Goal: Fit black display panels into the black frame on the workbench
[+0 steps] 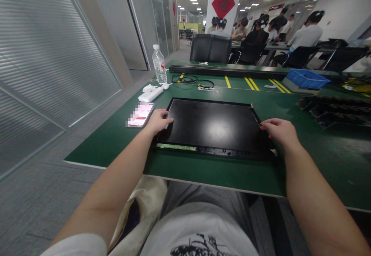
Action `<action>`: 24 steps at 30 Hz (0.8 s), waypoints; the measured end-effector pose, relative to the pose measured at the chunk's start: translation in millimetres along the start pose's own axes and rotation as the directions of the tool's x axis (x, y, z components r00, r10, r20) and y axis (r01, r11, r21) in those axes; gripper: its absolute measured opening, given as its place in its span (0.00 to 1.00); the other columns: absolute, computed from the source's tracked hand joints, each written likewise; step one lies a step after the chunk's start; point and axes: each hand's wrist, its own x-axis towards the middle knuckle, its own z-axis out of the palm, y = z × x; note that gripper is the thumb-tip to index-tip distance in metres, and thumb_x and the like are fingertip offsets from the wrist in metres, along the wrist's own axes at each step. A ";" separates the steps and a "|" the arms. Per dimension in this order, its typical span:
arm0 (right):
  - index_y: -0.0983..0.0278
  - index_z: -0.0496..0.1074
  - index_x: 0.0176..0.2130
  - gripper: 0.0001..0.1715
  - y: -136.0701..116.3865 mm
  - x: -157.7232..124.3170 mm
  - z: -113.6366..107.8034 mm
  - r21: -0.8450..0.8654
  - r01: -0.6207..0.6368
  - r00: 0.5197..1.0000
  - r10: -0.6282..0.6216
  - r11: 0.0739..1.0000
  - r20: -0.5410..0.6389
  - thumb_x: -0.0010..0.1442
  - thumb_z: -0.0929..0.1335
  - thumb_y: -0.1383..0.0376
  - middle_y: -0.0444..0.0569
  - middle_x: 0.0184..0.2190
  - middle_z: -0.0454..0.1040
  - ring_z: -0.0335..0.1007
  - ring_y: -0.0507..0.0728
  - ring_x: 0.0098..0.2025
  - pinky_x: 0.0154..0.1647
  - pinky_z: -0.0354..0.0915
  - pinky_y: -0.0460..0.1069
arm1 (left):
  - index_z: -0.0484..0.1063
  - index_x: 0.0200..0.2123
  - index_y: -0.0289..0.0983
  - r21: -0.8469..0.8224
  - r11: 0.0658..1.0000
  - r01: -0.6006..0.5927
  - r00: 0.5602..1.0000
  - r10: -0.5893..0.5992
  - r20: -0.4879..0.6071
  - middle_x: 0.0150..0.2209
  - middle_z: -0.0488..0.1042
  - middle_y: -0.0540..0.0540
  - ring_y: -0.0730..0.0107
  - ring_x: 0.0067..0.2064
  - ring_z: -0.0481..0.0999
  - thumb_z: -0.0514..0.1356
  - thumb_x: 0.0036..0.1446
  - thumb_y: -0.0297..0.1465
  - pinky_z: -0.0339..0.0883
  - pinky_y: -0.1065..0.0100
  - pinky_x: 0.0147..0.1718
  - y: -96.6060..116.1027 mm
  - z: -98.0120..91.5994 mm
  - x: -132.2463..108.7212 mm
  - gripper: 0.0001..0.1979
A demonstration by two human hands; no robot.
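A black flat screen panel (211, 124) lies face up on the green table (232, 171), with a strip of green circuit board showing along its near edge. My left hand (158, 120) grips the panel's left edge, fingers curled over it. My right hand (278, 130) holds the right edge the same way, fingers closed on the frame. Both forearms reach in from the bottom of the view.
A phone (141, 114) lies just left of the panel. Behind it are a white device (150, 93), a water bottle (159, 64) and a black cable (193, 80). A blue bin (307, 79) and dark trays (336, 109) sit at the right. Several people sit at far tables.
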 end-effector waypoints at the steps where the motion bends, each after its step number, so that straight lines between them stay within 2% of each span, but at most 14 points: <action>1: 0.62 0.83 0.36 0.09 -0.7 -0.7 -0.2 -0.002 0.000 1.000 0.000 1.000 0.001 0.56 0.71 0.64 0.49 0.34 0.84 0.67 0.52 0.20 0.26 0.67 0.49 | 0.84 0.45 0.34 0.009 1.000 -0.004 1.000 0.004 0.004 0.63 0.74 0.36 0.49 0.58 0.77 0.70 0.48 0.37 0.67 0.56 0.61 0.2 -0.3 0.0 0.21; 9: 0.63 0.83 0.36 0.11 -1.4 -2.3 0.9 0.020 0.018 1.000 -0.018 1.000 -0.021 0.53 0.71 0.63 0.51 0.33 0.83 0.70 0.54 0.24 0.22 0.66 0.47 | 0.82 0.47 0.34 0.064 0.997 -0.039 0.999 0.036 0.034 0.63 0.71 0.35 0.49 0.60 0.74 0.69 0.51 0.37 0.65 0.56 0.64 -1.5 0.0 0.5 0.21; 24: 0.62 0.83 0.35 0.10 1.9 0.2 1.2 0.014 0.038 0.999 -0.038 0.999 -0.022 0.55 0.71 0.63 0.50 0.33 0.84 0.68 0.52 0.20 0.24 0.68 0.49 | 0.82 0.51 0.35 0.100 0.993 -0.070 0.997 0.066 0.044 0.64 0.71 0.35 0.46 0.65 0.71 0.70 0.52 0.38 0.62 0.54 0.67 -8.3 0.7 4.6 0.24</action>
